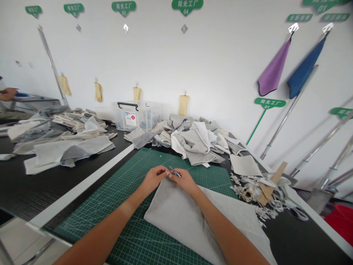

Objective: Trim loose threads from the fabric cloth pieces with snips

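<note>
A light grey piece of cloth (179, 211) lies over the green cutting mat (107, 195), and its upper corner is raised between my two hands. My left hand (154, 177) pinches that corner with thumb and fingers. Close beside it, my right hand (184, 181) is closed around a small blue tool (175, 172) with a thin metal tip, which looks like a seam ripper or snips; I cannot tell which. The tip points up and left, near my left fingertips. Whether my right fingers also grip the cloth is hidden.
Behind the mat is a heap of grey and white cloth (193, 140), with a clear plastic box (138, 116) at its left. Scraps (264, 213) and a brown strip (273, 184) lie right. Another cloth pile (68, 143) is left. Another person's hand (8, 94) shows far left.
</note>
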Motion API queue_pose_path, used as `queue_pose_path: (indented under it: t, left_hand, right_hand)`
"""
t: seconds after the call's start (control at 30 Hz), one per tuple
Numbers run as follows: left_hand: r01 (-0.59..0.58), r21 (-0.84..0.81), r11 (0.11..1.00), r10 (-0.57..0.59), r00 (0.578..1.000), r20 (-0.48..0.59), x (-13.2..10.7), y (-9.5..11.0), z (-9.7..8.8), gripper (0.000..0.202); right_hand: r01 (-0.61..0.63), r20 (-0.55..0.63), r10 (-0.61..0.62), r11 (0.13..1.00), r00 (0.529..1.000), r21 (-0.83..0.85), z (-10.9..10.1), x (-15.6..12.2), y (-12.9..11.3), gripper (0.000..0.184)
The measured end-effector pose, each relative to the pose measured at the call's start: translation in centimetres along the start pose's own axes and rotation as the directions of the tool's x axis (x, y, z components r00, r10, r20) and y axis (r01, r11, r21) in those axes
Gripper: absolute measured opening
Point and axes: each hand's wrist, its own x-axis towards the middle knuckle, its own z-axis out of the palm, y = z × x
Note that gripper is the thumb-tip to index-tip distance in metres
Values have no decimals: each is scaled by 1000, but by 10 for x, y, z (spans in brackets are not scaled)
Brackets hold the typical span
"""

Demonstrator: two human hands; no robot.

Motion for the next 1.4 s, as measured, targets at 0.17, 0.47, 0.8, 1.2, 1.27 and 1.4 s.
queue_pose_path:
  t: [0.17,0.47,0.8,1.2,1.27,1.4]
  left_hand:
    - [-4,-74,997,4,1000,4,0,1,0,27]
    - [40,-60,997,-41,999,-11,5,-11,4,30]
    - [-13,-12,1000,12,999,-50,5,-14,3,27]
    - [-47,43,998,50,995,-84,5,-15,3,25]
    - [-65,41,997,68,995,-76,5,-16,3,24]
    - [-104,23,994,105,993,-52,7,-16,1,22]
  right_hand:
    - [-126,87,111,972,990,199,-3,-6,-7,39]
    - [-127,-40,138,969,990,210,2,-1,-1,26]
    - [-122,-37,132,973,991,195,2,-3,-3,28]
    - [35,-241,-81,982,967,-187,7,-7,-6,20]
    - [31,-234,-85,973,969,-229,10,-12,-10,21]
    - [25,-206,-97,945,974,-326,14,-20,-18,27]
